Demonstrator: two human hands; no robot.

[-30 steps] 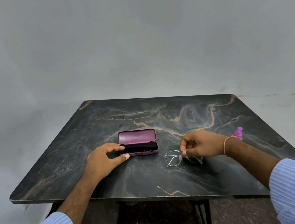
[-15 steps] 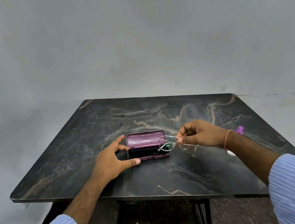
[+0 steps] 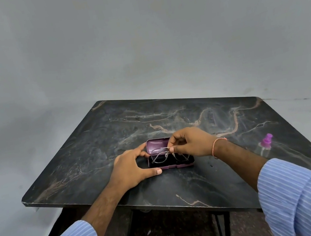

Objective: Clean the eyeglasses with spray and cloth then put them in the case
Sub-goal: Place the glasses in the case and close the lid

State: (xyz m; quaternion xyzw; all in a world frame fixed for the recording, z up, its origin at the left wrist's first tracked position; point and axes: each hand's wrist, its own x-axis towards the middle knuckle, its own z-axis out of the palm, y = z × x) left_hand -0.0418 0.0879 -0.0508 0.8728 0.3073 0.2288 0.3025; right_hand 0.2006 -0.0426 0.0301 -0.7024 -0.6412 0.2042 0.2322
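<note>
On the dark marble-pattern table (image 3: 97, 148), near its middle, sits the purple case (image 3: 168, 157), lid up, hinge on the far side, black lining visible in the tray.

Right hand (image 3: 190, 143): thumb and forefinger pinch the glasses (image 3: 162, 155) at the frame's top edge, close to the bridge. Other fingers curled behind; can't tell if they touch the frame. Orange thread band (image 3: 216, 144) on that wrist.

Glasses: thin metal frame, clear lenses, held over the case's open tray. Left lens shows against the lid and lining; right lens sits low over the tray, partly behind the hand. Can't tell if the frame already touches the lining or hangs just above it. Temples look folded, but too thin to be sure.

Left hand (image 3: 132, 167): at the case's left end, fingers spread in a C. Forefinger reaches to the lid's left corner, thumb lies flat on the table along the tray's front left edge. Fingers mostly straight, bracing rather than wrapped round anything. Whether the thumb actually touches the case isn't clear.

Spray bottle (image 3: 265, 144): clear body, magenta cap, on the table well to the right of the case, beyond the right forearm. Neither hand touches it.

Both sleeves are blue striped, pushed up the forearms. Grey wall (image 3: 136, 38) behind the table. Cloth not seen.
</note>
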